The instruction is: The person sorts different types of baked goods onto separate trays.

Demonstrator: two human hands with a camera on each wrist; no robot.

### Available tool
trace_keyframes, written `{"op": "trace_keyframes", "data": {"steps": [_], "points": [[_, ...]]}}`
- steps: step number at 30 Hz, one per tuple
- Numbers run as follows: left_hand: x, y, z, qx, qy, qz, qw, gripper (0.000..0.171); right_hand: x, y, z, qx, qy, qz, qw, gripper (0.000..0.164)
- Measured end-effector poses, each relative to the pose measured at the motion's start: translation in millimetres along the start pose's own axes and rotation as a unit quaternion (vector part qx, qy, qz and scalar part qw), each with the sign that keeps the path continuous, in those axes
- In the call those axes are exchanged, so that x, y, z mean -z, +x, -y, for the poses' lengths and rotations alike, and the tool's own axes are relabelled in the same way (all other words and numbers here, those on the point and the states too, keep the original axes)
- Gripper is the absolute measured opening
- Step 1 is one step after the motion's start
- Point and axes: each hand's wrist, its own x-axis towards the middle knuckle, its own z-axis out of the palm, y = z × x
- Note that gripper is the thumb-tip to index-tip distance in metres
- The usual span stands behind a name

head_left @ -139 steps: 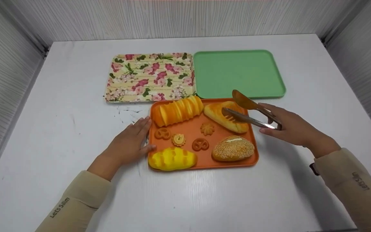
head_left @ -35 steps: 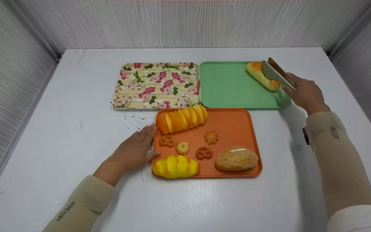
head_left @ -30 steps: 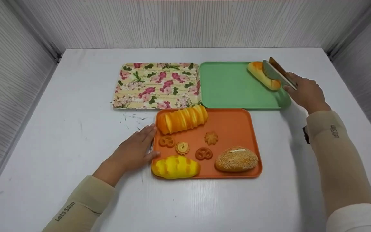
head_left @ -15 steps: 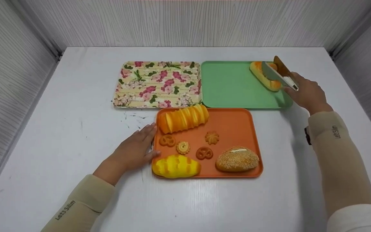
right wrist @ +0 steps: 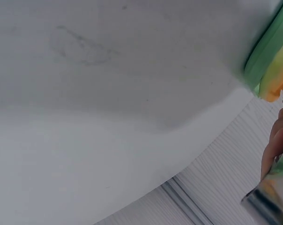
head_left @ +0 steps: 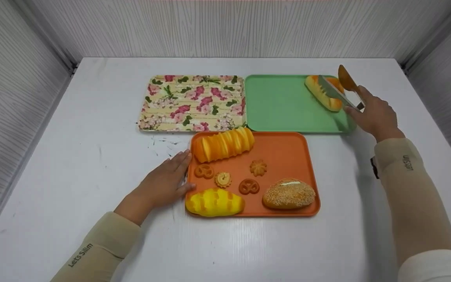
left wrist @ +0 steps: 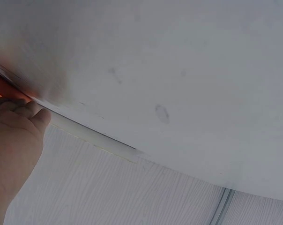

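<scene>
Well, right hand (head_left: 375,115): its fingers grip the tongs (head_left: 333,92), whose ends are spread.
Long bread (head_left: 316,91): on the green tray (head_left: 280,105), near its far right corner (can't tell if the tongs touch it).
Left hand (head_left: 161,183): fingers together, thumb apart, at the orange tray's (head_left: 284,154) left edge.
Orange tray: three big breads (head_left: 288,196), four little cookies (head_left: 258,168).

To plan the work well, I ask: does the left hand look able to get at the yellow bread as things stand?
Probably yes. The left hand rests at the left edge of the orange tray, close beside the yellow bread, and nothing visible stands between them.
</scene>
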Motion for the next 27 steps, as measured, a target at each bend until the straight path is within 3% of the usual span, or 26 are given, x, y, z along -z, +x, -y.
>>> {"op": "trace_keyframes", "data": {"steps": [8,15,27], "points": [[0.3,-0.5,0.0,0.002,0.0,0.006,1.0,0.082,5.2,-2.0,4.8,0.016,0.009,-0.039,0.999,0.079],[1.1,0.6,0.0,0.006,0.0,0.011,0.9999,0.083,11.1,-11.3,14.4,0.058,0.035,-0.07,0.995,0.075],[0.6,1.3,-0.8,0.01,0.006,0.017,0.9998,0.083,6.4,-44.1,34.6,0.156,0.07,-0.051,0.984,0.069]]}}
